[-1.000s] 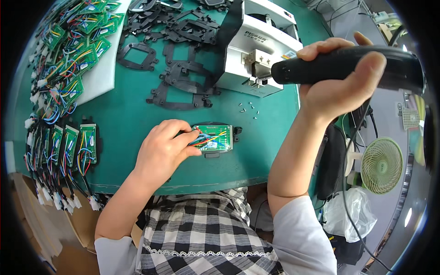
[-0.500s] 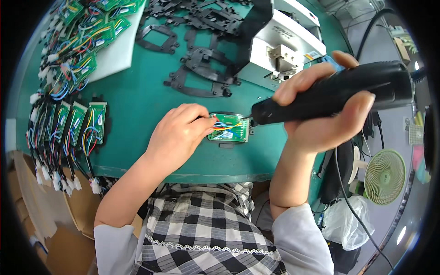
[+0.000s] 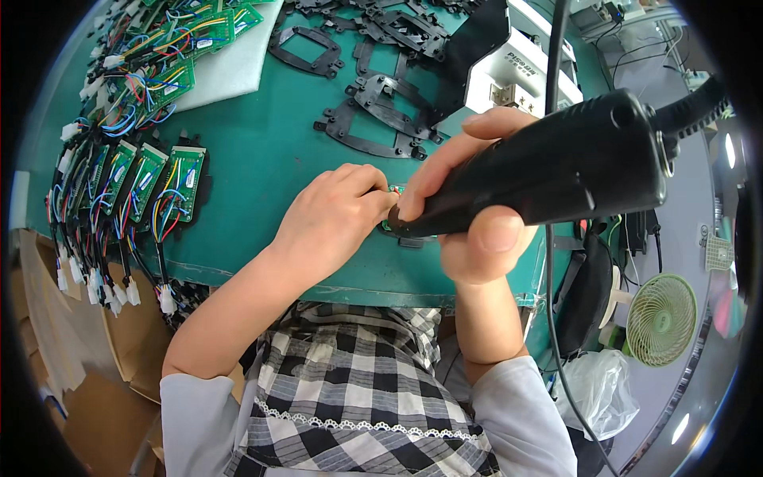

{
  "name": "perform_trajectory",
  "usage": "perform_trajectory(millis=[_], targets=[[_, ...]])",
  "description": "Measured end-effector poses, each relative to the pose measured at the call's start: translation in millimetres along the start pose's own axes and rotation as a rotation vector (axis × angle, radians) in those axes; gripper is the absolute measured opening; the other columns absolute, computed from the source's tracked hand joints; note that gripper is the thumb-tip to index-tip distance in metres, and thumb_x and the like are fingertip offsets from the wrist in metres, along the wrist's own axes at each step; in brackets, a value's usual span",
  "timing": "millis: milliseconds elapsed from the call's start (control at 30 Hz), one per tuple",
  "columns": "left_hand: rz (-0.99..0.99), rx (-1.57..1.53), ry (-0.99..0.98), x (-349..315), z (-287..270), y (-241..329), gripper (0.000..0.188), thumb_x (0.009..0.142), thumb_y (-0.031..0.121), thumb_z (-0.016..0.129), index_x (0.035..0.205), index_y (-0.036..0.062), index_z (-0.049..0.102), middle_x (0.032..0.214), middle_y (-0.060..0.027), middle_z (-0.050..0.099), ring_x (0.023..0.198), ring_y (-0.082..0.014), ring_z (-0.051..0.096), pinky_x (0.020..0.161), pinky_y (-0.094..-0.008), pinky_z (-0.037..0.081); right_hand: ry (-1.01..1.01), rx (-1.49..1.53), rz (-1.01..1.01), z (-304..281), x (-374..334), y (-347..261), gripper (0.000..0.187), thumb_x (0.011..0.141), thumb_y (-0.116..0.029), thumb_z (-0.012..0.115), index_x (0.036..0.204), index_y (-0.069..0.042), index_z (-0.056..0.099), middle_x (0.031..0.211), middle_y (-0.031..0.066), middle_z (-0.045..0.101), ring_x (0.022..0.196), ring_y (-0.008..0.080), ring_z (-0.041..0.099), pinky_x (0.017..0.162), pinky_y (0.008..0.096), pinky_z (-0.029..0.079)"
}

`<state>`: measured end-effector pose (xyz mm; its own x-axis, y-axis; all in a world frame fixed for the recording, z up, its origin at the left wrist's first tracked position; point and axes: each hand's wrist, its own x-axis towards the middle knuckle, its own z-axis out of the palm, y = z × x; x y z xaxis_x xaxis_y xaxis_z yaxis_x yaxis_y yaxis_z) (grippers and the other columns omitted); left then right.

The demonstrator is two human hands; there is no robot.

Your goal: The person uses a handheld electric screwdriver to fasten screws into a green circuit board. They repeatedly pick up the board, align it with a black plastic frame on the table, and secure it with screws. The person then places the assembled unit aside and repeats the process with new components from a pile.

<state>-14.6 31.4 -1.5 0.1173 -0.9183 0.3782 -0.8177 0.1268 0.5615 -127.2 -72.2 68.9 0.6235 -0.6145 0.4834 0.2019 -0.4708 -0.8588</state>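
Note:
My right hand (image 3: pixel 477 258) is wrapped round a black corded electric screwdriver (image 3: pixel 556 167), its nose pointing left and down over a small green circuit board (image 3: pixel 395 190). The screwdriver and my right fingers cover most of that board, and the screwdriver's tip is hidden. At the board's left side, my left hand (image 3: pixel 335 213) is closed, thumb and fingers pressed together on its edge by the wires. A bit of black frame shows under the board on the green table (image 3: pixel 262 171).
Several wired boards (image 3: pixel 187 183) lie in a row at left, with more boards piled on white foam (image 3: pixel 226 83) behind. Black plastic frames (image 3: pixel 373 111) lie beyond my hands. A white machine (image 3: pixel 517 67) stands at back right. The screwdriver's cable (image 3: pixel 551 310) hangs at right, near a green fan (image 3: pixel 661 319).
The screwdriver has moved left and toward the board, now covering most of it. My left hand stays at the board's left edge. The whole view has shifted slightly.

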Motion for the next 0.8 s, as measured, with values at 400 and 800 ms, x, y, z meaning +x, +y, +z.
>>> perform_trajectory(millis=[400, 800], targets=[[0.026, 0.014, -0.041, -4, 2, -6, 0.021, 0.078, 0.016, 0.065, 0.097, 0.0072, 0.066, 0.099, -0.005, 0.058, 0.097, -0.0227, 0.057, 0.084, -0.0362, 0.046, 0.059, 0.076, 0.0, 0, 1, -3, 0.092, 0.084, -0.07, 0.049, 0.128, 0.008, 0.027, 0.063, 0.0127, 0.057, 0.045, 0.0201, 0.054, 0.042, 0.0273, 0.045], [0.0, 0.205, -0.048, -2, -44, 12, 0.055, 0.066, 0.03, 0.077, 0.113, 0.0064, 0.061, 0.106, -0.0067, 0.057, 0.1, -0.0268, 0.055, 0.085, -0.0349, 0.048, 0.195, 0.908, 0.131, -87, 5, 26, 0.063, 0.093, -0.056, 0.042, 0.124, -0.001, 0.051, 0.073, 0.0097, 0.05, 0.051, 0.0156, 0.043, 0.048, 0.0307, 0.035]])
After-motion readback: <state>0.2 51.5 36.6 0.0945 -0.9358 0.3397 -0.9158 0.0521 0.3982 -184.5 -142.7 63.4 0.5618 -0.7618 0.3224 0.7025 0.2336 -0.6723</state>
